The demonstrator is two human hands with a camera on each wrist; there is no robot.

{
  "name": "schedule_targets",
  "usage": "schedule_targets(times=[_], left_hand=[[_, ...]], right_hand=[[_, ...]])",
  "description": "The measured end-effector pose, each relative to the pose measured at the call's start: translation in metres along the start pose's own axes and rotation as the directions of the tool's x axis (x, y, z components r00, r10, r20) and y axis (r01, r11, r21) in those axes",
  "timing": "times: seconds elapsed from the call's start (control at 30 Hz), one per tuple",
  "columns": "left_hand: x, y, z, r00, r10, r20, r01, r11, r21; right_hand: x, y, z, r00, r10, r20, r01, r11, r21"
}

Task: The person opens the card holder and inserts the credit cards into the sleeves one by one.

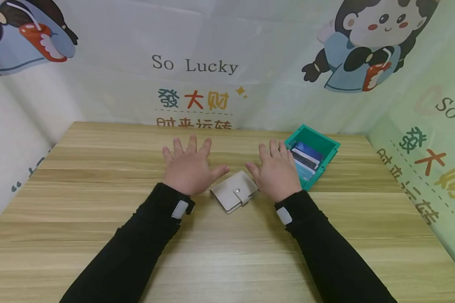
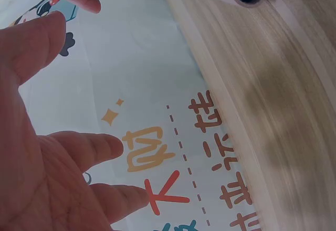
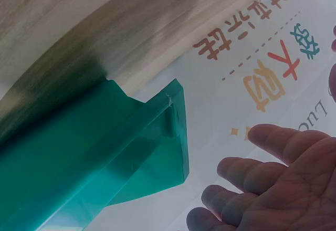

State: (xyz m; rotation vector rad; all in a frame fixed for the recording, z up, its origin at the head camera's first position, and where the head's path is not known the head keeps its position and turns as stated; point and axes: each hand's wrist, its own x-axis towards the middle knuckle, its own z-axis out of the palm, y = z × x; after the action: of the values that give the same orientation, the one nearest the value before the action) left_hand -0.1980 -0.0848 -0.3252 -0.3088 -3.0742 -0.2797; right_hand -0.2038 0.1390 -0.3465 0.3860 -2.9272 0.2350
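Observation:
A small light-beige card wallet (image 1: 231,191) with a snap strap lies closed on the table between my hands. My left hand (image 1: 191,170) is held palm down to its left, fingers spread, holding nothing. On the wallet's right, my right hand (image 1: 277,172) is likewise palm down with fingers extended and nothing in its grasp. Just beyond that hand stands a green plastic bin (image 1: 324,141) holding several cards (image 1: 307,158), blue, dark and white. The right hand overlaps the bin's left side in the head view; in the right wrist view the bin (image 3: 105,136) appears apart from the fingers (image 3: 252,176).
The wood-grain table (image 1: 212,256) runs back to a printed white curtain (image 1: 197,25) with cartoon figures and lettering. Similar printed cloth (image 1: 421,139) closes off the right side, and a pale cloth (image 1: 11,126) hangs on the left.

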Motion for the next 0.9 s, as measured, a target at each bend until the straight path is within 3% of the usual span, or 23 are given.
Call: schedule_targets(times=[0.63, 0.9], left_hand=[[-0.0001, 0.0012, -0.0002, 1.000, 0.004, 0.005, -0.004, 1.000, 0.003], [-0.0006, 0.0027, -0.0009, 1.000, 0.006, 0.000, -0.006, 1.000, 0.006]], right_hand=[[-0.0012, 0.0008, 0.0000, 1.000, 0.001, -0.011, -0.001, 1.000, 0.009], [0.0001, -0.0005, -0.0002, 0.997, -0.033, -0.065, 0.034, 0.999, 0.011]])
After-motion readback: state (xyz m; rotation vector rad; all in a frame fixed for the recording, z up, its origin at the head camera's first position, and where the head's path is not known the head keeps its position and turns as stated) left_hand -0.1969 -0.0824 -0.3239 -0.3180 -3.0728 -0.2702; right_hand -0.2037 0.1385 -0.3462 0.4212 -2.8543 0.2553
